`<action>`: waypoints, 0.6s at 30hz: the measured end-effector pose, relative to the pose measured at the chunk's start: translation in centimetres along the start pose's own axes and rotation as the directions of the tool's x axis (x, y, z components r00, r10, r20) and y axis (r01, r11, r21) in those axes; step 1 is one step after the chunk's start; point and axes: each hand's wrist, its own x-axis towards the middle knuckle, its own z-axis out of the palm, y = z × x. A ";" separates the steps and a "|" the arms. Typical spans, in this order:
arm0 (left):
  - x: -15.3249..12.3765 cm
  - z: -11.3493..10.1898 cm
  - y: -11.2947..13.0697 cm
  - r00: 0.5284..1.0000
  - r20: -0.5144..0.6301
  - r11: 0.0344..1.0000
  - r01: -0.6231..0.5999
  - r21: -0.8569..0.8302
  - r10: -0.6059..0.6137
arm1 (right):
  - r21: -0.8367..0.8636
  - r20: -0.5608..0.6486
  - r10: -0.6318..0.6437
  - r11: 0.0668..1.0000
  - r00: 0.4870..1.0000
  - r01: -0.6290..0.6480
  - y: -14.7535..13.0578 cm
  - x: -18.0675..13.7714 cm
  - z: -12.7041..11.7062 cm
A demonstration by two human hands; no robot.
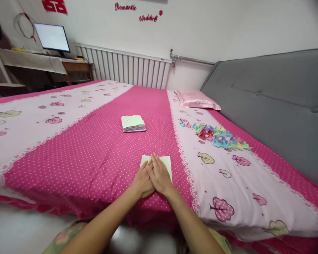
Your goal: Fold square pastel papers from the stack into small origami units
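A pale yellow-green sheet of paper (165, 163) lies flat on the pink dotted bedspread (95, 151) near the bed's front edge. My left hand (143, 181) and my right hand (160, 176) rest side by side on it, fingers stretched out and pressing flat, the fingertips touching. Neither hand grips anything. Farther up the bed sits a small stack of pale paper sheets (133, 124). To the right, a row of several small folded paper shapes (218, 137) in green, blue, pink and red lies on the light patterned strip.
A pink pillow (196, 99) lies at the far right by the grey padded headboard (275, 106). A white radiator (127, 67) lines the back wall. A desk with a lit monitor (52, 37) stands at the far left.
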 end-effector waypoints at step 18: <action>-1.0 0.2 -2.9 0.999 0.011 0.998 0.030 -0.046 -0.030 | -0.230 0.055 0.144 0.965 0.988 -0.127 1.6 -0.4 0.0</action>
